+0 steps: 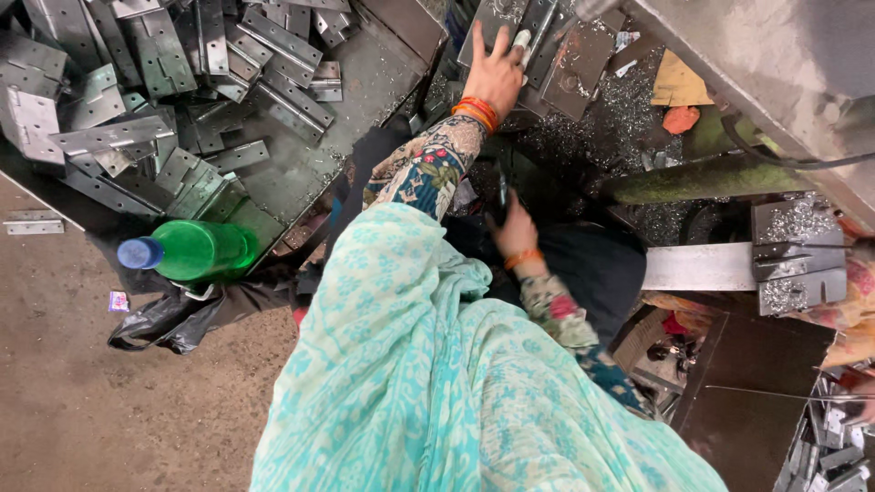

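My left hand (497, 68) is stretched forward at the top middle, with orange bangles on the wrist. Its fingers are spread and lie flat on a grey metal hinge plate (547, 46) on the machine bed. My right hand (515, 232) sits lower, near the centre, also with an orange bangle. Its fingers curl beside a thin dark bar (501, 191), and whether they grip it is hidden. My turquoise patterned garment (428, 383) fills the lower middle of the view.
A heap of grey metal hinge plates (164, 82) lies on a dark tray at the upper left. A green bottle with a blue cap (196, 251) lies at its edge above a black bag (164, 323). Metal shavings (629, 109) cover the machine. More small parts (829, 437) sit at the lower right.
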